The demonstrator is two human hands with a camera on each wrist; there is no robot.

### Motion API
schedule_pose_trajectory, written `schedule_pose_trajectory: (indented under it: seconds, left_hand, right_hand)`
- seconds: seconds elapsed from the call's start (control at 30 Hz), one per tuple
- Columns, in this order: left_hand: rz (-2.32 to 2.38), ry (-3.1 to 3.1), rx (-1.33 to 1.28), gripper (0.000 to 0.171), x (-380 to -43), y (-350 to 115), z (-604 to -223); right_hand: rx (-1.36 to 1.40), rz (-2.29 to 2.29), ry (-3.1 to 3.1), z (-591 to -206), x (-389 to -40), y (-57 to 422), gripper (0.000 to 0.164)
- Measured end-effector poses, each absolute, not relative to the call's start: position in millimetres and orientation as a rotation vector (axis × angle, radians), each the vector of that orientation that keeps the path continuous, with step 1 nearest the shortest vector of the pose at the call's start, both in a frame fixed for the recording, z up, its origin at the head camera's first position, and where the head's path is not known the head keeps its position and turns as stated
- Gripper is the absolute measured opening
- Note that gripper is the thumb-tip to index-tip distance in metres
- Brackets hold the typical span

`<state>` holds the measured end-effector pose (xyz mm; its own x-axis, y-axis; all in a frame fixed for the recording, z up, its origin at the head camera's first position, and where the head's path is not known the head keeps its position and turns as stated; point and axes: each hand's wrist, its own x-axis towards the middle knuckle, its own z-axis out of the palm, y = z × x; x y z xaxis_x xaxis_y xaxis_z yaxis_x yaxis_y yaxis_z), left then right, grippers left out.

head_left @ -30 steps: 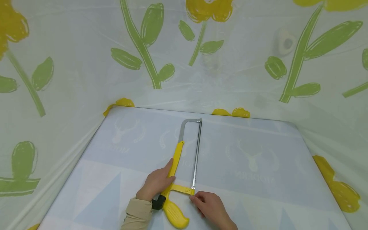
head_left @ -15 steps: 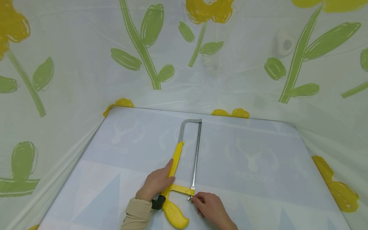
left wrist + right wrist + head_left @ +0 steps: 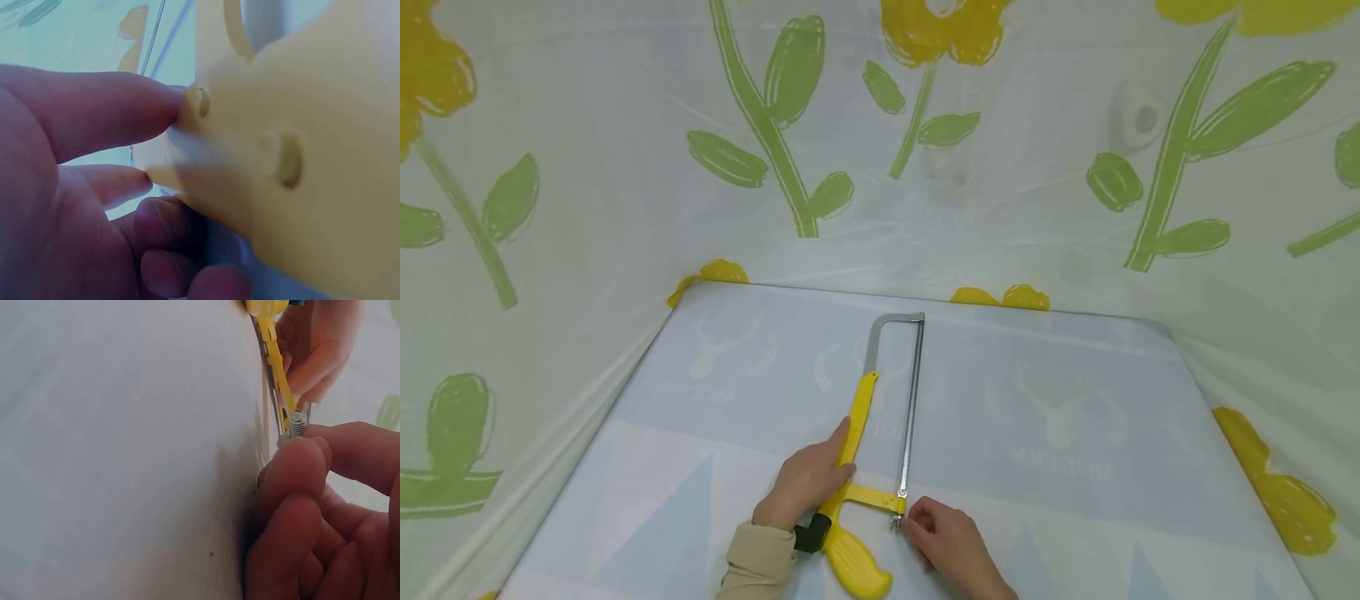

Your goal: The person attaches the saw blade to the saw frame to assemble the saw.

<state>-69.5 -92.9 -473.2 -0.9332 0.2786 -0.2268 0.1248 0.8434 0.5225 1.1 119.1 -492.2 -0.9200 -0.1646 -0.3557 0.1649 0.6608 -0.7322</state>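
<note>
A hacksaw [image 3: 862, 408] with a yellow grip and frame and a grey bow lies on the covered table. Its blade [image 3: 912, 408] runs along the right side. My left hand [image 3: 808, 479] grips the yellow frame just above the handle [image 3: 856, 567], thumb on one side and fingers curled under in the left wrist view. At the near end of the blade, my right hand [image 3: 951, 537] pinches a wing nut [image 3: 895, 522] between thumb and index finger. The right wrist view shows the threaded end of its screw [image 3: 298, 428] poking out beside the fingertips.
A pale cloth [image 3: 1060, 492] with deer heads and blue triangles covers the table. Behind and at both sides hangs a white curtain [image 3: 1000, 225] printed with yellow flowers and green leaves. A black strap [image 3: 812, 533] sits on my left wrist.
My right fingers have shifted around the wing nut, which was hidden a second ago and now shows, its wings turned. The left hand and hacksaw have stayed in place.
</note>
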Motion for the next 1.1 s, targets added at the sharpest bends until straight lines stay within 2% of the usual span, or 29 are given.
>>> schedule_pose_trajectory:
  seconds: [0.4,0.87,1.1]
  left_hand:
    - [0.726,2.741,0.302,0.066,-68.9,-92.9,-474.2]
    - [0.75,2.745,0.299,0.066,-66.8,-92.5,-478.0]
    - [0.751,2.748,0.302,0.065,-66.6,-92.3,-477.5]
  right_hand:
    - [-0.123,-1.088,2.534,-490.5,1.7,119.1,0.031]
    - [-0.137,-1.115,2.525,-491.0,3.9,121.0,0.023]
    - [-0.025,-1.149,2.537,-495.0,4.2,119.9,0.02]
